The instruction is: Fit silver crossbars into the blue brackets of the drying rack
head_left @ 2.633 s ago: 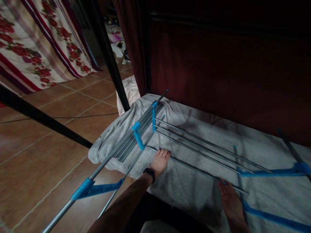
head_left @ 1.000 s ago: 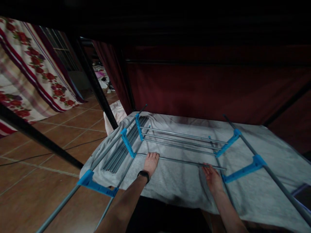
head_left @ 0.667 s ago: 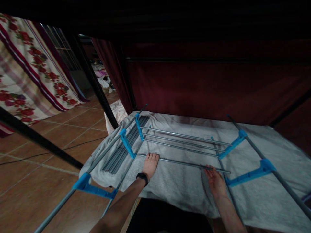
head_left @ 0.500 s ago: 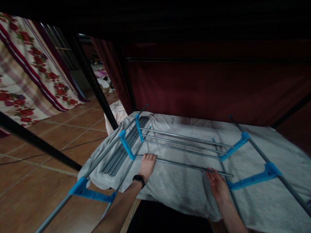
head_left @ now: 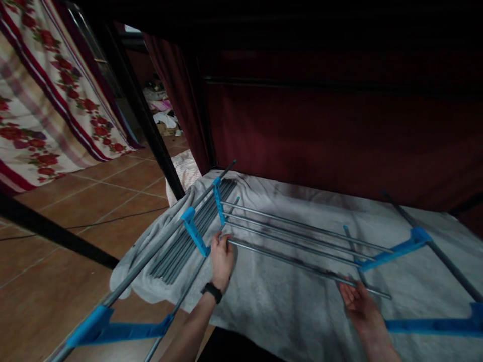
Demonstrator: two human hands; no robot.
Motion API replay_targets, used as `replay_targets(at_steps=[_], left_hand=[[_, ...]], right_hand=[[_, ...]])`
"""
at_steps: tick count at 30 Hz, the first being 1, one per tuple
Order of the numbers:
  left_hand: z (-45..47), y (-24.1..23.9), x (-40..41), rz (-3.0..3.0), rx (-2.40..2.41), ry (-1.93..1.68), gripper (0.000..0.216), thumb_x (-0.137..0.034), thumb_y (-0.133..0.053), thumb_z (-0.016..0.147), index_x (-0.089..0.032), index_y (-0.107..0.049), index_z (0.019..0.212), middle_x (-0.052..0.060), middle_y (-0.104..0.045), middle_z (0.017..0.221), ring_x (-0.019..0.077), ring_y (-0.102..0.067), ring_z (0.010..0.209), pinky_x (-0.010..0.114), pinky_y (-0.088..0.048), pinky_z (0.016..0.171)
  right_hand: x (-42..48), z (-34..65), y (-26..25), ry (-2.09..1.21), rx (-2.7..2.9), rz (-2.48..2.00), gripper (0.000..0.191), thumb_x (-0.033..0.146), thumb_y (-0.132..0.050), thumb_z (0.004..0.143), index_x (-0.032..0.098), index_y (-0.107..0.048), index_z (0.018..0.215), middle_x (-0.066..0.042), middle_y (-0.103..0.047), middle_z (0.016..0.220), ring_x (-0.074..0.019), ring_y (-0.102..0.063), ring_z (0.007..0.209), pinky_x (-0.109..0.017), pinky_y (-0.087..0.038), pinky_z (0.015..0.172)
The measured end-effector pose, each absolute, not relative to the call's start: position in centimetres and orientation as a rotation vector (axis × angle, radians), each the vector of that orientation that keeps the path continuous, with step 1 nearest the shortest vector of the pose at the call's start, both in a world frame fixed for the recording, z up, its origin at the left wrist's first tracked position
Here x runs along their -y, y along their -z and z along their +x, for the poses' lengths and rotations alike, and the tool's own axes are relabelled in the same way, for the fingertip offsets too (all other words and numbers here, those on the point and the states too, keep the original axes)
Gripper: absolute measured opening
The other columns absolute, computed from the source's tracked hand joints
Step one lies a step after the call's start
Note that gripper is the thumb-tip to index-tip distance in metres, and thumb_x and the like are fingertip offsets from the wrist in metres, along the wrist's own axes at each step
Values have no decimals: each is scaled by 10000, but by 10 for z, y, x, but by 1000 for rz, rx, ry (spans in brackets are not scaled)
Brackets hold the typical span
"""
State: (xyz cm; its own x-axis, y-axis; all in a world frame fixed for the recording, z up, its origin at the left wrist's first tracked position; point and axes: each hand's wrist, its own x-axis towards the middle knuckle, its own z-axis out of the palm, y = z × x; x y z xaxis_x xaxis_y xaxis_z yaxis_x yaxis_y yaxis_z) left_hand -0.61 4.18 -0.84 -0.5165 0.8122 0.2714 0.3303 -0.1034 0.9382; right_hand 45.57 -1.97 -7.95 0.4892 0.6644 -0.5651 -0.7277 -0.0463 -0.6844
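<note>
A thin grey metal rod [head_left: 287, 259] lies slantwise between my hands, in front of several similar rods [head_left: 298, 231] that span the rack. My left hand [head_left: 222, 259], with a black band at the wrist, pinches its left end close to a blue plastic bracket [head_left: 195, 232]. Near the rod's other end, my right hand [head_left: 356, 299] holds it from below with the fingers curled, and the tip sticks out past them. Blue brackets join paired grey tubes on both sides, including a right rear bracket [head_left: 400, 247] and a right front bracket [head_left: 433, 326].
A bundle of grey tubes [head_left: 184, 239] lies on the grey blanket [head_left: 279, 306] at the left. Black metal posts [head_left: 145, 100] frame the bed, with a dark red curtain [head_left: 302, 136] behind. A black cable [head_left: 113, 219] crosses the tiled floor. A floral cloth [head_left: 68, 100] hangs at far left.
The rod's left end has come away from the blue bracket, and my left hand's grip on it has changed. My right hand and the rack's right side appear further right and nearer; the view has also shifted.
</note>
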Motion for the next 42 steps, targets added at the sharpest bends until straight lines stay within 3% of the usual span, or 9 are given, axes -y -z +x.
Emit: replay_targets(at_steps=[4,7,11,17,24,31,42], left_hand=[[0,18,-56,880,-1601,-1704,166,-205,-718,778,-197,-752,940,103,-727,1005,282,-714,982,482,-581,974],[1,18,-58,580,-1401,-1702,277,-219,-758,795,-194,-717,1068,70,-756,924,225,-746,862,390,-614,865],[2,12,-54,240,-1228,-1719,436,-100,-781,818,-239,-645,1208,50,-794,980,178,-782,917,303,-613,883],[1,7,-53,168,-1218,-1673,229,-63,-700,927,-206,-672,1103,49,-796,927,155,-791,871,270,-632,863],[14,10,-50,164,-1120,-1577,112,-85,-744,914,-177,-719,974,68,-806,961,191,-814,934,336,-653,934],[23,35,-48,221,-1060,-1567,187,-132,-856,839,-175,-675,827,67,-809,947,191,-811,944,354,-646,981],[20,38,-41,396,-948,-1533,273,-255,-940,789,-163,-721,925,80,-813,1029,214,-789,1057,415,-579,1107]], right_hand=[[21,460,88,-1107,-81,-1179,65,244,-755,826,296,-725,852,12,-776,802,-162,-774,703,-269,-704,684],[25,457,94,-1089,-38,-1180,113,262,-811,791,271,-729,867,2,-787,836,-161,-789,785,-261,-702,760],[33,449,96,-1030,125,-1204,233,359,-893,761,245,-764,917,-15,-813,964,-164,-797,907,-266,-690,854],[41,438,88,-977,224,-1240,369,458,-948,701,230,-798,949,-31,-820,1062,-197,-787,1052,-305,-666,976],[41,437,80,-992,183,-1209,385,424,-988,616,252,-806,908,-34,-831,1040,-201,-799,1014,-288,-691,898],[43,436,79,-997,217,-1192,332,417,-972,695,267,-804,939,-23,-830,1039,-183,-797,1007,-286,-684,923],[40,427,64,-975,170,-1163,219,342,-922,744,226,-765,842,-26,-808,937,-170,-780,963,-350,-633,1046]])
